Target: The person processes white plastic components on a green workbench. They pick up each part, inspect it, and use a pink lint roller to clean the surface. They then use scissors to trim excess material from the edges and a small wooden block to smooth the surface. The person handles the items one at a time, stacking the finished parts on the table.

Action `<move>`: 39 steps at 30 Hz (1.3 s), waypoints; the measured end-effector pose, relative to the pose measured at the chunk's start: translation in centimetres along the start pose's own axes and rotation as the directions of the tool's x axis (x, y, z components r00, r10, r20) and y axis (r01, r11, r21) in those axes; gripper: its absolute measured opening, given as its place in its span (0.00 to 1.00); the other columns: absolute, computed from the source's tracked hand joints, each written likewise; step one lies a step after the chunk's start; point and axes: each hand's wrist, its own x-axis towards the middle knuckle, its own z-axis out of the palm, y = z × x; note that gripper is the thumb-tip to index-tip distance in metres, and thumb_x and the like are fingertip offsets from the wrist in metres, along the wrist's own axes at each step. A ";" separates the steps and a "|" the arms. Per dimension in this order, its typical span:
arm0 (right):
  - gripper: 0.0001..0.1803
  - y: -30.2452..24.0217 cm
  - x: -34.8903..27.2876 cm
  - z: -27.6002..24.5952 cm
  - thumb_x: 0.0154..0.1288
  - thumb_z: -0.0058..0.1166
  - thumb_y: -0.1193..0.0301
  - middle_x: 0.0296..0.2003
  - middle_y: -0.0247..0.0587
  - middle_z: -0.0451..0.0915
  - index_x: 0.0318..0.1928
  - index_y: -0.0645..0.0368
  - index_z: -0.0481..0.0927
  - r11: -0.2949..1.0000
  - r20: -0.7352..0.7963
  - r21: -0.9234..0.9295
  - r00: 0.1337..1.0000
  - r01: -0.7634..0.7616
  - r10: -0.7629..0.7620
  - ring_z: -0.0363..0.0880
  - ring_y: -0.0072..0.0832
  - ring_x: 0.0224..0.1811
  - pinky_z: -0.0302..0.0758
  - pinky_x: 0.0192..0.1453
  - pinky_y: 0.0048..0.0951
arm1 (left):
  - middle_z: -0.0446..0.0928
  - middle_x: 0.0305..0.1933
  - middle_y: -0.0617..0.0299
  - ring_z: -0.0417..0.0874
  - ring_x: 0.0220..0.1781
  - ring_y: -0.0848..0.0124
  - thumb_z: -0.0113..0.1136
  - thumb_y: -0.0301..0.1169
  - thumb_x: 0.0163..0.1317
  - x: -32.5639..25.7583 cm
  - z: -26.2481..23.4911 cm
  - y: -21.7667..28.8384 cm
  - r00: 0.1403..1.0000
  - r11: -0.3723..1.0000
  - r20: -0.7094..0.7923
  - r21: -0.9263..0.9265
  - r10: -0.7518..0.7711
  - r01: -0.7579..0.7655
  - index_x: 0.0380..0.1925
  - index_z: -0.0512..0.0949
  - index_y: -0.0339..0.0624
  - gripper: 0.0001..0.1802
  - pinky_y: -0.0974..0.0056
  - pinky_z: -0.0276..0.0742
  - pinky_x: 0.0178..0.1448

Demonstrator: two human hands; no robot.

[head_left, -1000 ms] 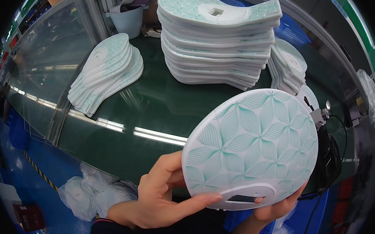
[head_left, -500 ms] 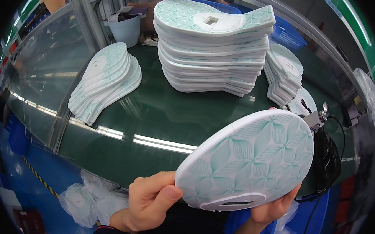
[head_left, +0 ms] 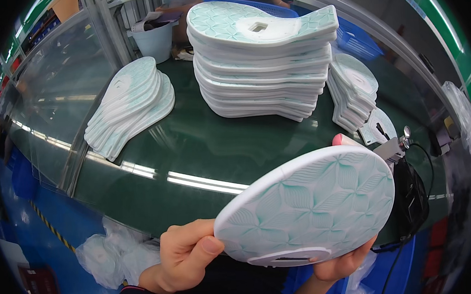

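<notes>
A rounded white plastic panel (head_left: 310, 204) with a teal leaf pattern is tilted up in front of me, held off the table. On its left edge, my left hand (head_left: 186, 257) is closed, thumb on the patterned face. My right hand (head_left: 344, 262) grips the lower right edge from beneath; the panel hides most of its fingers. A pale oval recess with a dark slot (head_left: 289, 258) shows at the panel's near edge. Past the far edge peeks a pink rounded tip (head_left: 337, 139) that I cannot identify.
On the green table (head_left: 157, 199) stand a tall stack of similar panels (head_left: 263, 74), a fanned left pile (head_left: 128, 102) and a right pile (head_left: 354, 84). A metal clamp-like fitting (head_left: 393, 148) and a black bag (head_left: 411, 200) sit at right. Behind are a white bucket (head_left: 153, 43) and blue basket (head_left: 356, 40).
The panel has tipped slightly and its far edge sits a little lower, so more of the pink tip shows. Both hands keep their grip.
</notes>
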 end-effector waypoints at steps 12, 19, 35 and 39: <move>0.35 0.2 -0.3 -0.5 0.66 0.35 0.49 0.66 0.42 0.49 0.67 0.51 0.47 0.994 0.075 0.110 0.997 -0.006 -0.002 0.51 0.45 0.67 0.54 0.64 0.58 | 0.74 0.19 0.64 0.68 0.19 0.83 0.51 0.35 0.63 -0.1 0.1 -0.9 0.997 0.998 -0.056 -0.025 0.056 -0.057 0.36 0.76 0.27 0.17 0.76 0.60 0.23; 0.34 0.1 -0.3 -0.4 0.66 0.35 0.50 0.66 0.42 0.50 0.66 0.52 0.48 0.999 0.104 0.054 0.995 -0.006 0.001 0.52 0.44 0.66 0.54 0.64 0.56 | 0.74 0.19 0.64 0.67 0.18 0.83 0.52 0.36 0.63 -0.4 -0.1 -0.8 0.995 0.996 -0.039 -0.020 0.088 -0.089 0.35 0.76 0.27 0.17 0.76 0.59 0.21; 0.32 0.4 0.1 0.7 0.67 0.36 0.51 0.64 0.42 0.54 0.66 0.51 0.50 0.994 0.096 0.086 0.994 -0.063 0.054 0.57 0.43 0.64 0.58 0.63 0.54 | 0.75 0.23 0.64 0.68 0.25 0.82 0.56 0.39 0.60 -0.5 0.0 -1.1 0.977 0.989 -0.212 -0.138 0.022 -0.052 0.33 0.76 0.26 0.20 0.76 0.61 0.30; 0.33 0.3 0.2 0.7 0.65 0.39 0.51 0.64 0.43 0.55 0.65 0.53 0.51 0.986 0.102 0.149 0.993 -0.072 0.057 0.57 0.42 0.64 0.58 0.63 0.54 | 0.75 0.22 0.63 0.68 0.25 0.81 0.55 0.37 0.60 -0.6 -0.1 -0.8 0.991 0.993 -0.127 -0.102 0.043 -0.056 0.35 0.76 0.26 0.19 0.75 0.61 0.30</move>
